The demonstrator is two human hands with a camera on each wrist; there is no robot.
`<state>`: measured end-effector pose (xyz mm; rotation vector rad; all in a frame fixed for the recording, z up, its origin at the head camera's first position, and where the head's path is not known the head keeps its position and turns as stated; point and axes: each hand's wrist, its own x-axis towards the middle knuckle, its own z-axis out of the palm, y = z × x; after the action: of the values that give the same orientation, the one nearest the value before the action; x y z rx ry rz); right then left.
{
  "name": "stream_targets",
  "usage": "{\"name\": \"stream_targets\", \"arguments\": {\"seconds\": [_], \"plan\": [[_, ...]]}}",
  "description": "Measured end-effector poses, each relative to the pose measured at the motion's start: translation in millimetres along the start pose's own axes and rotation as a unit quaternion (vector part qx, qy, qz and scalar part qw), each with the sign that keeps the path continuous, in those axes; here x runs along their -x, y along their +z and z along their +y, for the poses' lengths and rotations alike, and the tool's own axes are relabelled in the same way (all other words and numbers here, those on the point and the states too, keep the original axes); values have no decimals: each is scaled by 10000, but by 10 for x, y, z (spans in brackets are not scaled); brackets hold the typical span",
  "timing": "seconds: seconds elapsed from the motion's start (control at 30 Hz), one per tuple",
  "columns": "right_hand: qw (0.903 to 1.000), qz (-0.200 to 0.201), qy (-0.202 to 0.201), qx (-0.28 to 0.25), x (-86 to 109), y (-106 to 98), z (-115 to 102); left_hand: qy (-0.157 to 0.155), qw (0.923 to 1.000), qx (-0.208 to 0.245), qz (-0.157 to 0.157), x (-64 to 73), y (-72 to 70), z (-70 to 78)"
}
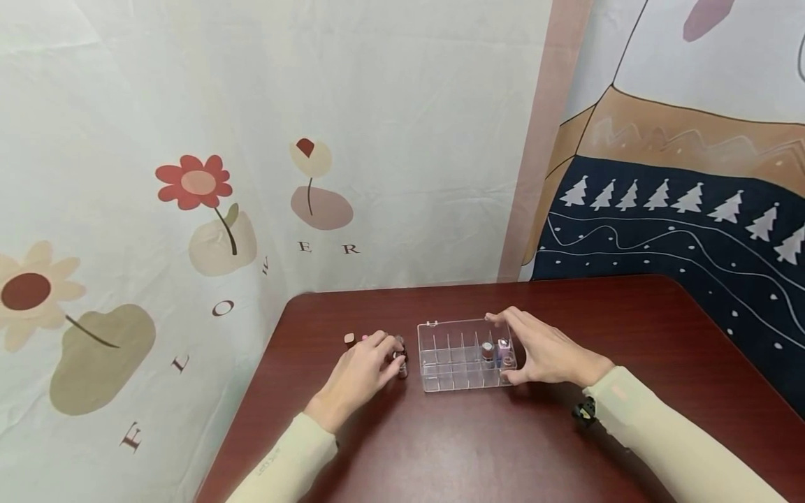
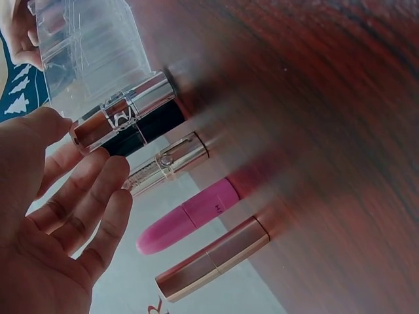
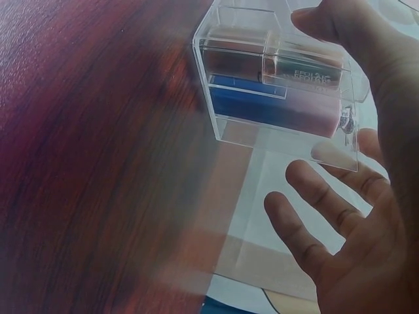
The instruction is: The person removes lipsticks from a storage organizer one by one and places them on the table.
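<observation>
My left hand [image 1: 363, 367] pinches a lip gloss [image 2: 124, 111] with a silver cap and a letter logo, thumb and index finger near its top end. Right beside it stands a black tube [image 2: 163, 121]. A clear and gold tube [image 2: 170, 162], a pink tube [image 2: 190, 219] and a rose-gold lipstick [image 2: 213, 258] stand in line past it. My right hand [image 1: 550, 349] grips the right end of a clear divided organizer [image 1: 449, 356], thumb on the near side, fingers at the far edge. Inside that end are a brown-topped tube [image 1: 488, 351] and a blue and pink tube [image 3: 275, 108].
The dark red wooden table [image 1: 465, 447] carries everything. Behind it hangs a pale curtain [image 1: 415, 140] with printed flowers, and a navy printed cloth [image 1: 641, 244] hangs at the right. Several of the organizer's left compartments show no tubes.
</observation>
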<state>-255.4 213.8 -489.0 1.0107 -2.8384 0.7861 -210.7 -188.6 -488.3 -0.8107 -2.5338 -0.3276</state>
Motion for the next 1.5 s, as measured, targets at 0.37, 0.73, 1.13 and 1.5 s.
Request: {"name": "stream_targets", "arguments": {"seconds": [0.37, 0.73, 1.13, 1.5], "plan": [[10000, -4, -38, 57, 11, 6, -14, -49, 10000, 23, -71, 30, 14, 7], [10000, -75, 26, 10, -8, 5, -22, -222, 9997, -62, -14, 9, -47, 15], [9999, -79, 26, 109, -14, -13, -14, 234, 9991, -28, 354, -199, -78, 165], [9997, -178, -24, 173, 8, -68, -16, 769, 9962, 58, 411, -504, 27, 456]]}}
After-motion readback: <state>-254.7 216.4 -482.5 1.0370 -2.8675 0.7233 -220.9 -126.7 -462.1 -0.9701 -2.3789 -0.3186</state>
